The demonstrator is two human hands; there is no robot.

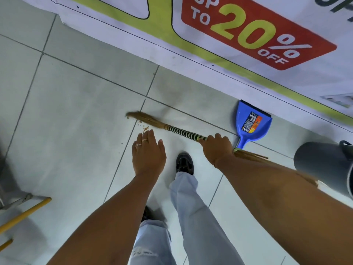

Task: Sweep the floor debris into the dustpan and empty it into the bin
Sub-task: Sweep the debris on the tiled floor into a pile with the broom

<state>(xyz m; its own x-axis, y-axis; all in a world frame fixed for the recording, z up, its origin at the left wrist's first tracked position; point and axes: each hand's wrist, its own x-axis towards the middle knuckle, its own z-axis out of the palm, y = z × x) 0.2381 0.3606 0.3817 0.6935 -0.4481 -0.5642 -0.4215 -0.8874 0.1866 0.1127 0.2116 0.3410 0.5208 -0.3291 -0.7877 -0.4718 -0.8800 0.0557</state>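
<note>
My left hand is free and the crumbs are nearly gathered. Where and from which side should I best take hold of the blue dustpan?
Grip the dustpan by its narrow handle, the end nearest you, beside the right hand holding the broom. Come from your side, since its wide mouth faces the banner and it appears to lie flat, so the left hand probably must cross over.

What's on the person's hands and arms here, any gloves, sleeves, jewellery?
No gloves. Both forearms are bare, with no sleeves in view. The left hand wears two rings on neighbouring fingers. The right hand shows no rings on the visible part and has a thin band at the wrist.
</note>
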